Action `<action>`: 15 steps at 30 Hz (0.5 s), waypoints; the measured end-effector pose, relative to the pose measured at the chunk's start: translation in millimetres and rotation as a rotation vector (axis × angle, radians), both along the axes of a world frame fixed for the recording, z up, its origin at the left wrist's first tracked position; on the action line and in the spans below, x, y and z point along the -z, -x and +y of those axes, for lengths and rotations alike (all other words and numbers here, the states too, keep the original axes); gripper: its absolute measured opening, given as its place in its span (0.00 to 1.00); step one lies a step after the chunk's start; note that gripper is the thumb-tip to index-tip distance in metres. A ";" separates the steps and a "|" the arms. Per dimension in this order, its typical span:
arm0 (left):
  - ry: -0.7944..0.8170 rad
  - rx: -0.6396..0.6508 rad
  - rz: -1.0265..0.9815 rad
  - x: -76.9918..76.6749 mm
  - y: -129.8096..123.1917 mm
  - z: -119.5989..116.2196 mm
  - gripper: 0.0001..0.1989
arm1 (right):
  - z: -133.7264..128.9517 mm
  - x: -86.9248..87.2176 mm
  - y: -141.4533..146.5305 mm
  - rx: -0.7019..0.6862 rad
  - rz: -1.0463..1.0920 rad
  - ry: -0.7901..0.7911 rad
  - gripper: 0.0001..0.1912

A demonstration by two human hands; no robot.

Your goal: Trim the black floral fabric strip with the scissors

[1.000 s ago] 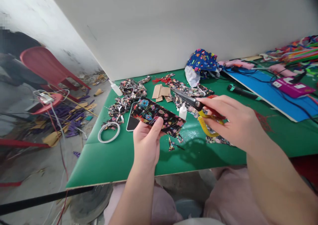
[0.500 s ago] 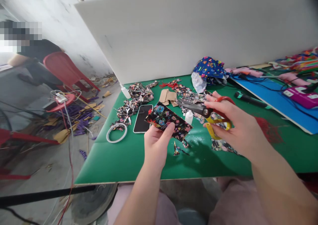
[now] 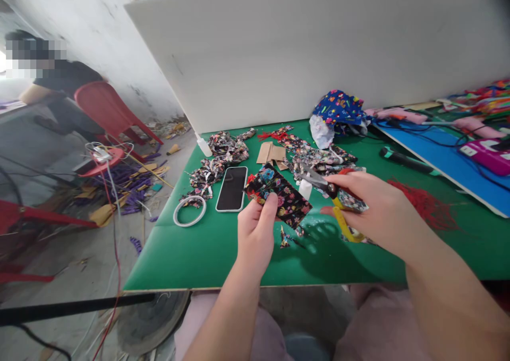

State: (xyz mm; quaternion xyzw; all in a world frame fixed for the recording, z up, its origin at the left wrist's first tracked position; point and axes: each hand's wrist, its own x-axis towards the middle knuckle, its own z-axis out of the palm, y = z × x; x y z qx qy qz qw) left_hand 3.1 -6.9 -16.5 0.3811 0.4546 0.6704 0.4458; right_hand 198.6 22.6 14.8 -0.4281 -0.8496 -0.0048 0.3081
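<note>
My left hand pinches a black floral fabric piece between thumb and fingers, held above the green table. In my right hand is a pair of scissors with red and yellow handles. Its blades point left toward the fabric and stand apart from it. Small fabric scraps lie on the table below the cloth. A small white bottle is partly hidden behind the blades. Behind it spreads a heap of floral cloth.
A phone and a roll of tape lie on the left. Brown card pieces sit farther back. On the right are red threads, a blue board and a magenta device. A person sits on a red chair.
My right hand has turned the scissors and brought them slightly lower. The fabric piece has moved a little to the right with my left hand and hangs flatter.
</note>
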 end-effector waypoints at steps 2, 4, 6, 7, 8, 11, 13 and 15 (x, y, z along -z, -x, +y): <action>0.004 -0.005 -0.017 -0.6 0.3 -0.3 0.12 | -0.6 1.8 0.3 0.020 -0.015 -0.002 0.20; 0.005 0.014 -0.050 -2.4 0.6 -0.4 0.13 | -2.0 2.9 0.7 0.022 -0.033 -0.005 0.20; 0.009 0.056 -0.086 -4.8 0.9 -0.4 0.13 | -3.8 3.0 0.9 0.005 -0.063 -0.005 0.21; 0.011 0.074 -0.104 -5.9 1.0 -0.5 0.13 | -4.8 2.8 0.9 -0.008 -0.081 -0.002 0.21; 0.013 0.083 -0.121 -6.9 1.1 -0.7 0.13 | -5.7 2.3 0.9 -0.022 -0.098 0.003 0.21; 0.020 0.066 -0.166 -9.0 1.6 -1.5 0.13 | -7.8 0.5 0.6 -0.047 -0.135 -0.001 0.21; 0.020 0.054 -0.191 -9.8 1.8 -2.0 0.12 | -8.7 -0.3 0.4 -0.039 -0.155 -0.033 0.21; 0.012 0.053 -0.218 -10.5 1.5 -2.3 0.10 | -9.3 -0.6 0.3 -0.029 -0.176 -0.062 0.20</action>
